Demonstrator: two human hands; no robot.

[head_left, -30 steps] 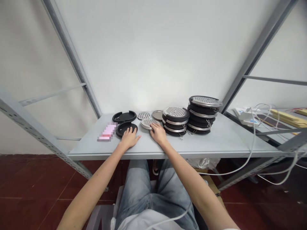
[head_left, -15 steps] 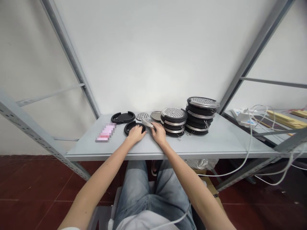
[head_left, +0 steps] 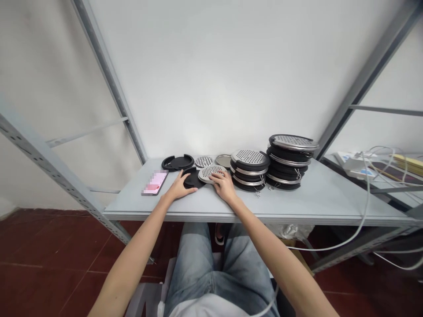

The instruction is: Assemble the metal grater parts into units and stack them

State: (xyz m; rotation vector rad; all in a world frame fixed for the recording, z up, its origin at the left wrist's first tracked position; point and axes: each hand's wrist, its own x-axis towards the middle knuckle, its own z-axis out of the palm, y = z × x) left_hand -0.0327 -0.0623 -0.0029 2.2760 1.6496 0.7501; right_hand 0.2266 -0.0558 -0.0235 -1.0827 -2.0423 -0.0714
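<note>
A round black base [head_left: 194, 179] lies near the table's middle, and my left hand [head_left: 179, 186] rests at its left edge, thumb and fingers spread around it. A perforated silver disc [head_left: 210, 173] overlaps the base's right part. My right hand [head_left: 224, 185] has its fingers on the right side of this disc, gripping its edge. Behind them are another black base [head_left: 177, 162], a small silver grater disc [head_left: 204, 161] and a silver ring [head_left: 224, 160]. Two stacks of black and silver round pieces, a lower one [head_left: 250, 169] and a taller one [head_left: 291, 160], stand to the right.
A phone [head_left: 155, 182] lies on the grey table [head_left: 132, 203] at the left. Metal posts [head_left: 114, 86] rise at both sides. At the right, white cables [head_left: 367, 198] hang over the edge beside a neighbouring surface with yellow pieces [head_left: 408, 164].
My right hand has brought the perforated disc leftward and flatter over the black base. My left hand has opened wider and moved to the base's left edge. The camera view has shifted.
</note>
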